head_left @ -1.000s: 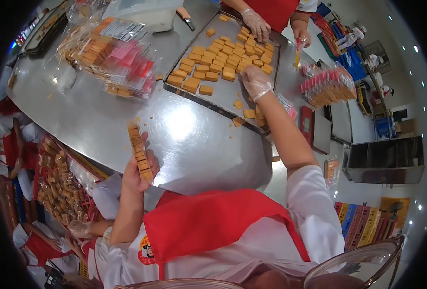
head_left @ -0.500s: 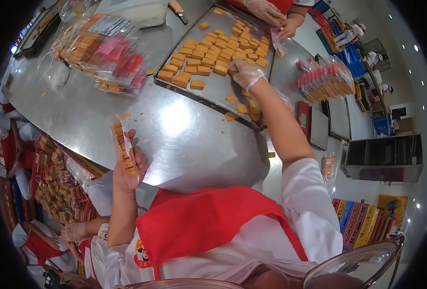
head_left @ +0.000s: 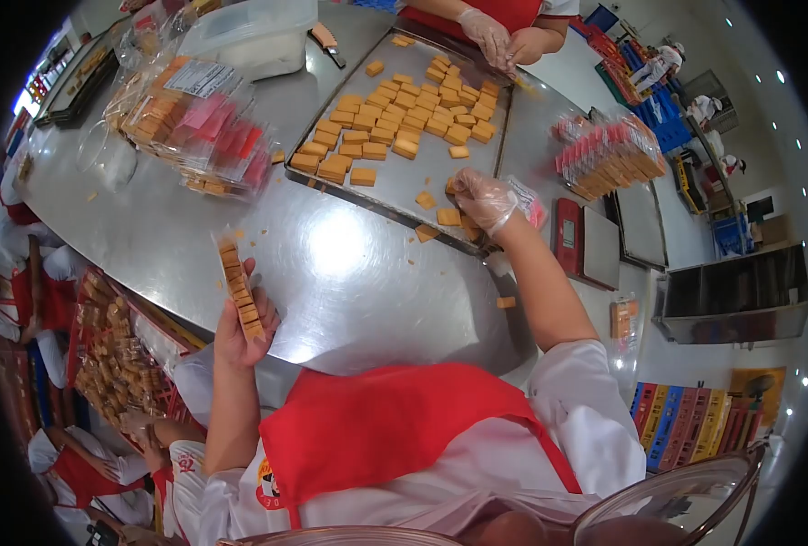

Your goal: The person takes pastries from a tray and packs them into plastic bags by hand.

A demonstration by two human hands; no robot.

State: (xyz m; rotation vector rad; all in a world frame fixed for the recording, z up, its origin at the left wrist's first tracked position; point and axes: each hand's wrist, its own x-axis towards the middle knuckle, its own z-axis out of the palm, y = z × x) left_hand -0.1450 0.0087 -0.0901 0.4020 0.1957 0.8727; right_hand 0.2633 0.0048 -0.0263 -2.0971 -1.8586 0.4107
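My left hand (head_left: 247, 329), bare, is closed around a clear bag holding a row of brown biscuits (head_left: 240, 289), tilted above the near side of the steel table. My right hand (head_left: 483, 200), in a clear glove, is over the near right corner of the metal tray (head_left: 381, 202). Its fingers are curled on a biscuit at the fingertips, partly hidden. Many rectangular biscuits (head_left: 407, 109) lie across the middle of the tray. A few loose ones (head_left: 448, 217) lie beside my right hand.
A pile of filled packs (head_left: 190, 123) and a plastic tub (head_left: 254, 41) stand at the left. More packs (head_left: 609, 156) and a red scale (head_left: 569, 232) are at the right. A co-worker's gloved hand (head_left: 487, 35) is behind the tray. A steel table (head_left: 367, 300) spreads below.
My right hand has moved from the biscuits in the middle of the tray toward its near right corner. The co-worker's hands have come together. My left hand still holds the bag.
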